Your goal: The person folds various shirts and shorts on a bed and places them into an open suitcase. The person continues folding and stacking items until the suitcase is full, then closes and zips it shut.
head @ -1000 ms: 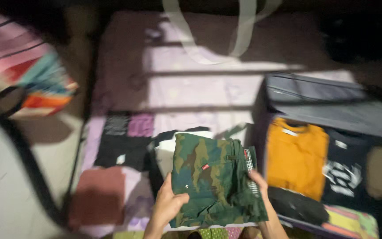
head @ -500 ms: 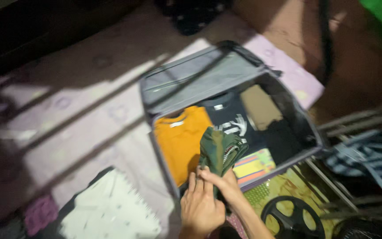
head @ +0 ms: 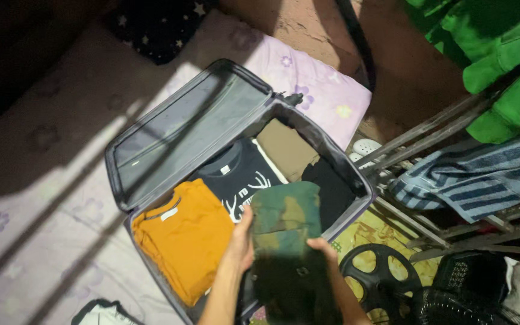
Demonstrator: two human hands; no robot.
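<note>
Down at the bottom edge, both hands are on a folded camouflage garment, soft woven-looking cloth in blotchy green and brown. Left hand is clamped along its left edge, fingers curled round the fabric; right hand grips the right edge with the fingers wrapped over the top. The near end of the garment hangs in shadow, the far end sits over the open suitcase.

Suitcase is a grey hard-shell type with rounded corners, lying flat on a mattress covered in pale pink floral sheet. Packed inside, side by side: a mustard-orange t-shirt folded into a fat rectangle on the left, then a black t-shirt with a white antler print, a tan folded piece further back, and something plain black beside it. The lid is flipped open behind, lined with smooth grey fabric.

Off to the right there's a black wheel-shaped plastic thing, a slanted metal rack, a blue striped cloth draped on it, and bright green clothing above.
</note>
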